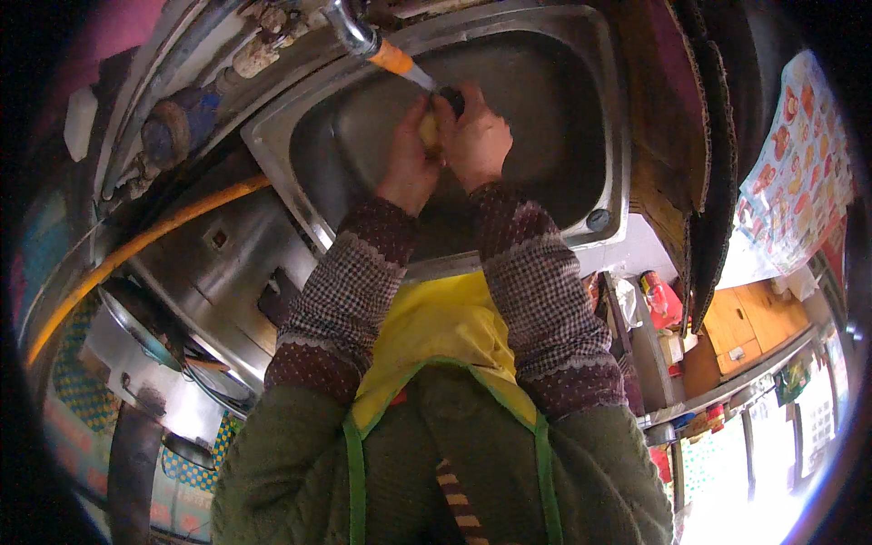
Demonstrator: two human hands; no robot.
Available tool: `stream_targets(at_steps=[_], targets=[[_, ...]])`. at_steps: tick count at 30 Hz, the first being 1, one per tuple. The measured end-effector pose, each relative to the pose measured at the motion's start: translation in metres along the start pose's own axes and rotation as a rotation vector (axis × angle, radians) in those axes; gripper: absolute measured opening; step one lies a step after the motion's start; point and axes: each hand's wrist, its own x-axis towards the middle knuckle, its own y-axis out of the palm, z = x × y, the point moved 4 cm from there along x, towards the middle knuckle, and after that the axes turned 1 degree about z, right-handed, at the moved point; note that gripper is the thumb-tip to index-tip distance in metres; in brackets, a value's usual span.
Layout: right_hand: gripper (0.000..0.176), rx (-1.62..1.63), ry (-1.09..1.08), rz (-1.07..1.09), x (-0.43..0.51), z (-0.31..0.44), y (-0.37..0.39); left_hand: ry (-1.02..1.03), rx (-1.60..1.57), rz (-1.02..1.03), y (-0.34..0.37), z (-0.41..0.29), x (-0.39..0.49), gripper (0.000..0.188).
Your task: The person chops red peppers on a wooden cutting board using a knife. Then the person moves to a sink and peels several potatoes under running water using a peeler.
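Both hands are over a metal sink basin (558, 116), close under a faucet (354, 30) with an orange-banded spout from which water runs. My left hand (411, 160) is curled around a pale yellowish, rounded item (430, 131), too blurred to name more exactly. My right hand (480, 139) is closed on a small dark object (452, 101), whose kind I cannot tell, and it meets the pale item from the right. The fingertips of the two hands nearly touch. Checked sleeve covers reach up both forearms, and a yellow apron hangs against the sink's front edge.
An orange hose or pole (136, 245) curves along the left, beside a metal counter (218, 272). Lower left is a pan (139, 327). Corroded pipe fittings (255, 54) lie behind the sink. On the right stand cardboard sheets (715, 170), a patterned sheet (793, 163) and a wooden cabinet (736, 323).
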Motion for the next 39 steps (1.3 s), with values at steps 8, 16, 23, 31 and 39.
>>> stream_targets(at_steps=[8, 16, 23, 31, 39], targets=[[0.035, -0.046, -0.063, 0.051, -0.005, -0.013, 0.011, 0.13, 0.066, -0.11, 0.002, -0.004, 0.0, 0.027], [0.039, -0.014, -0.015, 0.027, 0.007, 0.003, -0.002, 0.217, 0.075, -0.038, 0.006, -0.016, 0.002, 0.033], [0.032, -0.063, -0.038, 0.094, 0.01, -0.005, 0.013, 0.315, 0.36, -0.007, 0.005, -0.022, -0.001, 0.035], [0.032, -0.033, -0.042, 0.042, 0.002, -0.016, 0.021, 0.213, 0.123, -0.033, 0.008, -0.022, -0.003, 0.028], [0.035, 0.008, -0.198, -0.154, 0.035, -0.056, 0.003, 0.298, 0.008, -0.104, 0.009, -0.032, -0.006, 0.028]])
